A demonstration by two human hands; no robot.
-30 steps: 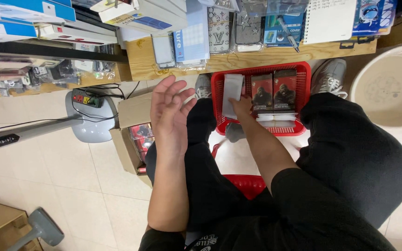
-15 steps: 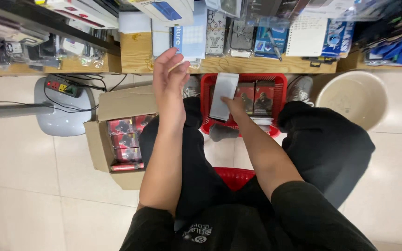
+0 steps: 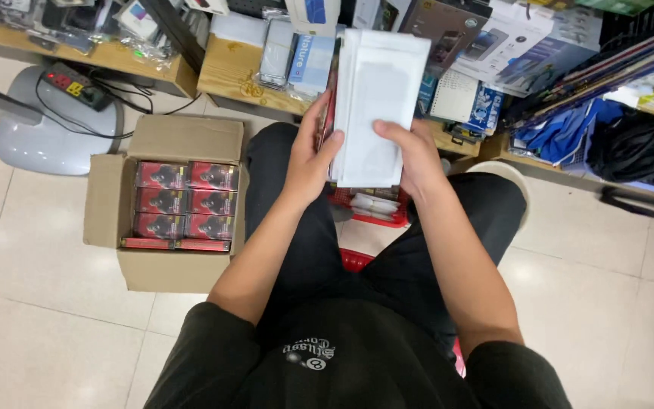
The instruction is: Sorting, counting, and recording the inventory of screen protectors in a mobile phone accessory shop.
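Note:
I hold a stack of flat white packages (image 3: 376, 102) upright in front of me with both hands. My left hand (image 3: 308, 155) grips its left edge, where a red edge shows. My right hand (image 3: 414, 155) grips the lower right side, thumb across the front. Below the stack, between my knees, a red basket (image 3: 387, 216) with white items inside is mostly hidden. I sit in black trousers and a black shirt.
An open cardboard box (image 3: 168, 204) with several red packages stands on the tiled floor at my left. A grey base with a power strip (image 3: 73, 83) is further left. Wooden shelves (image 3: 232, 68) with packaged goods run along the top. A pale bucket (image 3: 505, 178) is at right.
My right hand lifted the white packages out of the red basket, and my left hand, open before, closed on the stack. The view shifted right.

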